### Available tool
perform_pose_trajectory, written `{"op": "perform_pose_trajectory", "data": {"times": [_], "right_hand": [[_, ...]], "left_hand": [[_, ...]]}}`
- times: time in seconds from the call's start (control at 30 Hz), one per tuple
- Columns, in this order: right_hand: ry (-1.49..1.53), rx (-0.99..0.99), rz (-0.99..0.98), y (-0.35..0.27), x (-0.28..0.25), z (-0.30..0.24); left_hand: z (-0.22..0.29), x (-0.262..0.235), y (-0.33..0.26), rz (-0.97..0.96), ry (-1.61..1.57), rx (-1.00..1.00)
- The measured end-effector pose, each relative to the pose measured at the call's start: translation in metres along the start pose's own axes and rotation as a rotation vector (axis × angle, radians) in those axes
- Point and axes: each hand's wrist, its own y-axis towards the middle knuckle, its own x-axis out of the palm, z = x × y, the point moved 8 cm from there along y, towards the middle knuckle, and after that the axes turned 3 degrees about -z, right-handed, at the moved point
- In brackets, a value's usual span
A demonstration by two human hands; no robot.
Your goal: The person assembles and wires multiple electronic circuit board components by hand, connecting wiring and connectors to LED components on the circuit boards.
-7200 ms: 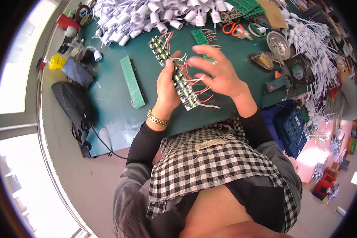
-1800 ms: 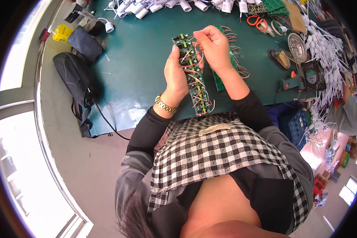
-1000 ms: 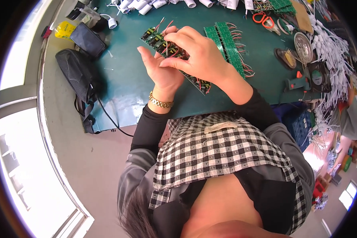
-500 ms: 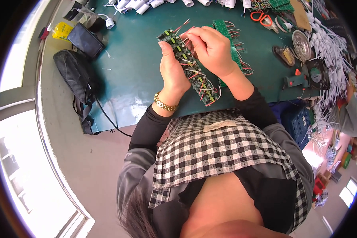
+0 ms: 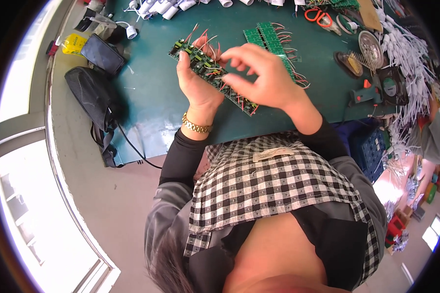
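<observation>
My left hand (image 5: 199,85) is closed around a long circuit board panel (image 5: 212,73), thumb along its near side and fingertips showing past the far side. The panel slants down to the right above the table, component side up, with thin red and white wires standing from it. Over its right half hovers my right hand (image 5: 269,75), index finger and thumb spread apart, nothing visible between them. Beyond that hand, green circuit boards (image 5: 274,41) lie on the table, wires along their right edge; my right hand partly hides them.
White lamp sockets (image 5: 168,9) line the far edge of the green table (image 5: 151,105). Orange-handled scissors (image 5: 319,17), a brush (image 5: 349,64), a metal dish (image 5: 370,49) and a glue gun (image 5: 365,94) lie right, beside bundled white wires (image 5: 406,63). At left are a phone (image 5: 102,53) and black bag (image 5: 90,93).
The panel and my left hand have shifted left and away from me. My right hand's thumb and index finger have parted from a wire. More of the green boards now shows.
</observation>
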Motion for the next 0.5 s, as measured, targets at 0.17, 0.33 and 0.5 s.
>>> {"op": "perform_pose_trajectory", "data": {"times": [0.17,0.33,0.5], "right_hand": [[-0.232,-0.020,-0.108,-0.006,0.026,-0.004],[-0.220,-0.028,-0.118,-0.008,0.024,0.001],[-0.121,-0.041,0.061,-0.011,0.011,0.007]], "left_hand": [[0.001,-0.005,0.005,-0.029,-0.055,-0.005],[-0.003,0.003,0.005,-0.083,-0.056,-0.030],[-0.014,0.008,-0.001,-0.079,-0.115,-0.112]]}}
